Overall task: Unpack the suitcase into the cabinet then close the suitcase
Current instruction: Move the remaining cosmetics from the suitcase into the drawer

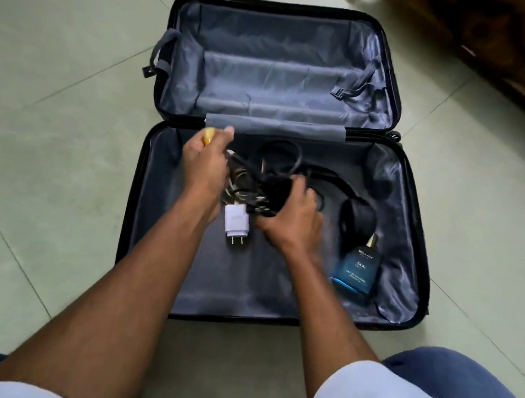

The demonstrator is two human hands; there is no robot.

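A black suitcase lies open flat on the floor, grey lining showing in both halves. The far half holds nothing but its straps. In the near half my left hand grips a small yellow object and a cable. My right hand grips a tangle of black cables with a black adapter. A white charger plug hangs from the tangle between my hands. A blue perfume bottle lies at the right of the near half, with a black round object just behind it.
Pale green floor tiles surround the suitcase. A dark wooden piece of furniture with feet stands at the far right. My knee in blue fabric is at the lower right.
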